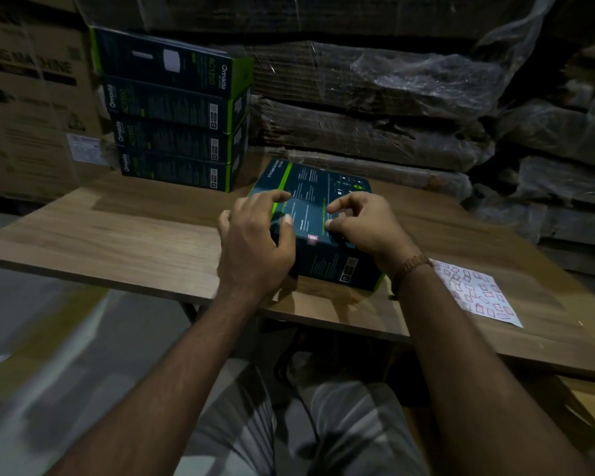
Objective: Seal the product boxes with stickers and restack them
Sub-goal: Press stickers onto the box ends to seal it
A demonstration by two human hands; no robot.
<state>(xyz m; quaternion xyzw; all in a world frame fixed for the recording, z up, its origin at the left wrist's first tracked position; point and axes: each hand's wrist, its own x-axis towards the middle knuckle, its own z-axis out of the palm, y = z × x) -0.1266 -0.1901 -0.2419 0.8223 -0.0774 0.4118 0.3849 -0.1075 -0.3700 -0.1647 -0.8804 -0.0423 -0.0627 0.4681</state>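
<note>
A dark teal and green product box (315,197) lies flat near the front edge of the wooden table (134,231). A small pink sticker (312,239) sits on its near top edge. My left hand (255,249) grips the box's left near corner, thumb on top and fingers curled round the side. My right hand (361,225) rests on the top of the box with curled fingers, fingertips touching the surface by the sticker. A stack of several matching boxes (176,128) stands at the back left of the table. A white sticker sheet (474,292) lies to the right.
Plastic-wrapped bundles of flattened cardboard (392,108) rise behind and to the right of the table. A large brown carton (28,97) stands at the left. My knees (323,424) show below the table's front edge.
</note>
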